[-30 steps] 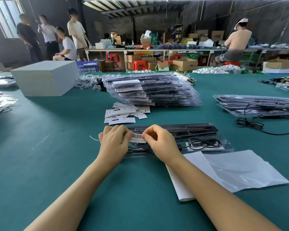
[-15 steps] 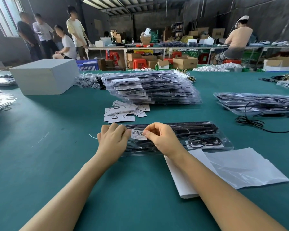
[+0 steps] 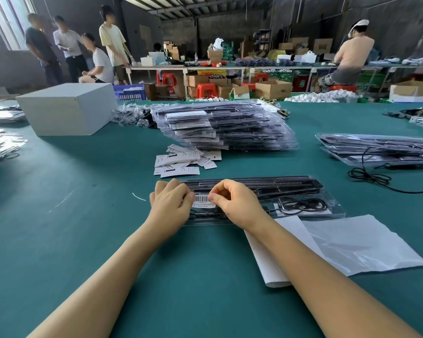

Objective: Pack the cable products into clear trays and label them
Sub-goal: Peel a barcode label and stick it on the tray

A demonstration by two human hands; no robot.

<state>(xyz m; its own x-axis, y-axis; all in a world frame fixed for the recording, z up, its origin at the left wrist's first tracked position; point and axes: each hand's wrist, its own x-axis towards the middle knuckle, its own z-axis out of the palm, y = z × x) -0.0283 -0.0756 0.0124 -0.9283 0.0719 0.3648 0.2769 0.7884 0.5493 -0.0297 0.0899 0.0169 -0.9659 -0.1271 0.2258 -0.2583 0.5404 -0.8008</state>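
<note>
one clear tray (image 3: 332,211), coiled cable (image 3: 300,205) inside

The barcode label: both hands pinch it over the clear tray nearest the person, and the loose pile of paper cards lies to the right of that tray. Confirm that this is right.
Not quite. In the head view the left hand and right hand do pinch the barcode label over the nearest clear tray, but the paper cards lie beyond the tray, toward the stack of packed trays, not to its right.
</note>
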